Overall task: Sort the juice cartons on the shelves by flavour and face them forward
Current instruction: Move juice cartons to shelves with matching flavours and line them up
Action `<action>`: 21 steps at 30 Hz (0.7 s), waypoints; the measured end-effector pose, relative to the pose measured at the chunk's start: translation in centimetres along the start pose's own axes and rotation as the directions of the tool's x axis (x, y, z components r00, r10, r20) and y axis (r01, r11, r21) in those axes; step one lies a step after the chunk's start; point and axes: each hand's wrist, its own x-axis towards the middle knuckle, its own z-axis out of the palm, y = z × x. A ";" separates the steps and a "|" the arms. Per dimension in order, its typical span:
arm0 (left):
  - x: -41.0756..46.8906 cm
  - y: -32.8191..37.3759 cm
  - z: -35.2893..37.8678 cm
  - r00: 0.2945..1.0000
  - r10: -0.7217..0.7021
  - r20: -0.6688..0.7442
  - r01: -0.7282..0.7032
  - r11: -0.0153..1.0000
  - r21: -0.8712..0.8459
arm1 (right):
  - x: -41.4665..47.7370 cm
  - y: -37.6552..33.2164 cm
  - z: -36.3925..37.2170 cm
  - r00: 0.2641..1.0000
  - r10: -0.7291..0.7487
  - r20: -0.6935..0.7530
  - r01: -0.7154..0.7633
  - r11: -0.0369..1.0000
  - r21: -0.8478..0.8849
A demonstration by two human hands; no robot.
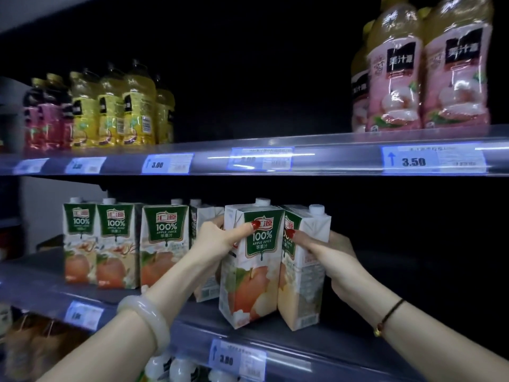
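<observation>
Two hands are on a pair of apple juice cartons at the front edge of the middle shelf (358, 351). The left hand (217, 238) is closed around the left-hand carton (249, 271): thumb laid across its green "100% apple juice" front panel, fingers wrapped around its left side. That carton is seen front-forward, tilted slightly. The right hand (330, 260) is closed around the right-hand carton (301, 268): thumb pressed on the front near the label, fingers hidden behind its far side. That carton is turned so its white side panel is shown toward the right, with only part of the front visible. The two cartons are touching along their inner edges.

Four more apple juice cartons are stood further back and to the left on the same shelf: two (97, 244) side by side at far left, one (162, 244) beside them, all three facing forward, and one (205, 260) partly hidden behind the left wrist, turned sideways with a barcode visible.

A pale bangle (146, 318) is worn on the left wrist, a dark cord bracelet (388, 315) on the right.

On the upper shelf (275, 150): yellow juice bottles (124, 108) and red ones (44, 117) at left, pink lychee bottles (427, 78) at right. Price tags (432, 159) are clipped along the shelf rails.
</observation>
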 end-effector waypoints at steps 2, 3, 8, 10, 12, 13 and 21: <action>0.6 -0.5 0.1 0.999 -0.023 -0.022 0.022 0.999 -0.050 | 0.6 0.0 0.2 1.000 0.008 -0.019 -0.008 1.000 -0.015; 0.9 -0.7 0.2 0.999 -0.023 -0.029 0.021 0.998 -0.066 | 0.8 0.1 0.3 1.000 0.011 -0.027 -0.011 1.000 -0.025; 1.5 -2.1 0.5 1.000 -0.002 -0.031 0.000 0.999 -0.053 | 2.2 0.3 0.3 0.999 0.038 -0.021 -0.040 0.994 -0.103; 1.5 -2.8 0.4 0.999 0.014 -0.046 -0.016 0.999 -0.035 | 2.7 0.5 0.1 0.999 0.038 -0.005 -0.038 0.990 -0.136; 1.6 -3.5 0.3 0.999 0.007 -0.044 -0.007 1.000 -0.016 | 2.9 0.8 -0.1 1.000 0.026 0.002 -0.026 0.987 -0.158; 1.5 -3.7 0.2 0.999 -0.017 -0.048 0.017 1.000 -0.003 | 2.9 1.0 -0.1 1.000 0.021 0.000 -0.020 0.986 -0.167; 0.9 -3.5 0.0 0.997 -0.067 -0.031 0.068 0.997 0.047 | 2.5 1.6 -0.1 0.999 -0.003 -0.046 -0.007 0.976 -0.219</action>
